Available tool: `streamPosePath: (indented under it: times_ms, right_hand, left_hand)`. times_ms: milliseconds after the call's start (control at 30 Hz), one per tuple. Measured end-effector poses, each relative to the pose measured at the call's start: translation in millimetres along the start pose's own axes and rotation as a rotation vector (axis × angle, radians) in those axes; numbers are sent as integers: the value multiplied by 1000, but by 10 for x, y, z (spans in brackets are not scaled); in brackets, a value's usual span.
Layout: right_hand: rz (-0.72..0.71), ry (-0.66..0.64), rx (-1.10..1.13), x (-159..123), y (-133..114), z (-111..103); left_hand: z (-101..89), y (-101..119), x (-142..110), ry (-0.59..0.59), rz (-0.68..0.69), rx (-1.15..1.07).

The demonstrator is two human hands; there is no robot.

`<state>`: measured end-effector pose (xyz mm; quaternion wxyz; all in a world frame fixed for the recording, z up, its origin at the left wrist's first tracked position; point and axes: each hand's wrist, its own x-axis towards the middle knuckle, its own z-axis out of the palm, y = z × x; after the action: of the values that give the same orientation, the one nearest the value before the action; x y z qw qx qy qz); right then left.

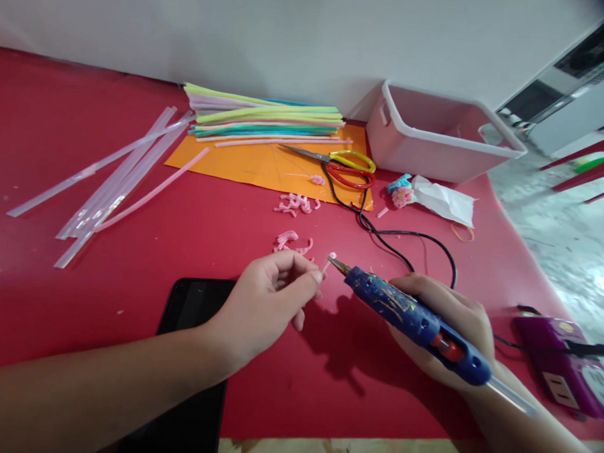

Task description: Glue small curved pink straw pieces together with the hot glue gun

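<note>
Between thumb and fingers, my left hand (279, 289) pinches a short pink pipe cleaner piece (326, 263) with a small curled tip. My right hand (448, 320) is wrapped round a blue glue gun (399, 304), whose metal nozzle points left and meets, or nearly meets, that curled tip. A clear glue stick (512, 394) sticks out of the gun's back end. Just beyond my left hand lie curled pink pieces (287, 238), and farther back is another small heap of pink pieces (297, 203).
Colored pipe cleaners (267, 118) and scissors (335, 161) lie on orange paper (239, 167). Glue sticks (118, 178) are at left, a black phone (198, 309) by my left wrist. A white bin (435, 149), black cord (426, 235) and purple power strip (566, 361) are at right.
</note>
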<state>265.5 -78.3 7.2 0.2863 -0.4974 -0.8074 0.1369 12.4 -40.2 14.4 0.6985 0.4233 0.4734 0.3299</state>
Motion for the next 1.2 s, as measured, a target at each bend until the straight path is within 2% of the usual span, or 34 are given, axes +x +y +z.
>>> streamPosePath:
  times_ms: [367,667,1200]
  right_hand:
    - [-1,27,-24,9,-30,-28]
    - [2,-23,-1,1,-2,-1]
    - [-12,-23,11,7,-14,-3]
  left_hand:
    - [25,53,-31,32,-24,40]
    - [9,11,-12,3,-2,39]
    - [4,-2,-7,-7,-3,36]
